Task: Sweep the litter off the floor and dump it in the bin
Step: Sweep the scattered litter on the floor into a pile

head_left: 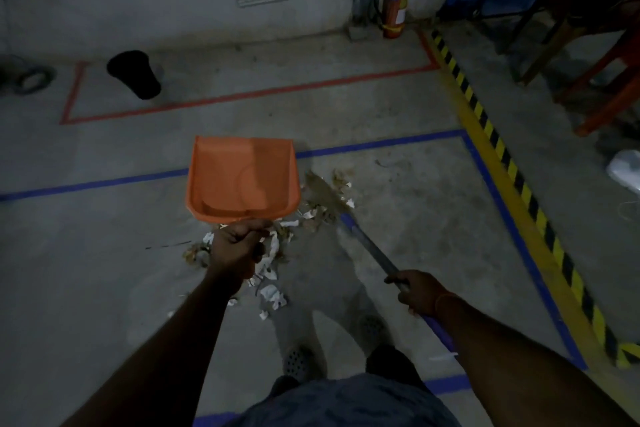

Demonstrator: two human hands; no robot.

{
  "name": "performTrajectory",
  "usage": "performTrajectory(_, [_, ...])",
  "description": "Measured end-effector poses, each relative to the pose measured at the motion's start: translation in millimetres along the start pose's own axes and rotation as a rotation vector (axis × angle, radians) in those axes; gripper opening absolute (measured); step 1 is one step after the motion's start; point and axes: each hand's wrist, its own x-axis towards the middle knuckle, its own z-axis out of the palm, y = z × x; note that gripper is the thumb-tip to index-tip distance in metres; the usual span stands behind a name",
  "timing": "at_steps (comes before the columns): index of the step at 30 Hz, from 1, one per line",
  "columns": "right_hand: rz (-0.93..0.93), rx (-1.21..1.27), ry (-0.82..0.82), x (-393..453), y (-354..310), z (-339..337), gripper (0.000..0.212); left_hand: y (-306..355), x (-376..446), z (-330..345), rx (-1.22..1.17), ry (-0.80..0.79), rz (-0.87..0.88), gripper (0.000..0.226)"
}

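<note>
The left hand [239,248] grips an orange dustpan [242,178]; the right hand [417,291] clasps a broom [367,248]. Paper litter [272,291] (mostly white scraps) lies between them.

Orange dustpan [242,178] raised above scattered paper litter [273,253] on floor [398,184]; broom [349,218] angled into pile; black bin [136,74] upright near far wall.

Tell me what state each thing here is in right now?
Dustpan: held up, looks empty.
Left hand: grips the dustpan's handle.
Broom: bristles down among the litter.
Right hand: grips the broom handle.
Litter: scattered on the floor, unswept.
Bin: standing upright by the wall.
Fire extinguisher: upright in the corner.
</note>
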Motion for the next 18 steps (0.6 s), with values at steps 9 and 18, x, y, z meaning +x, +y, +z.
performTrajectory(9, [0.034,0.016,0.027,70.6,20.7,-85.6,0.047,-2.1,10.5,46.0,-0.067,0.133,-0.009,0.022])
performTrajectory(18, [0.204,0.063,-0.174,122.7,8.4,-90.5,0.047,15.0,0.1,71.8,-0.099,0.232,0.013,0.033])
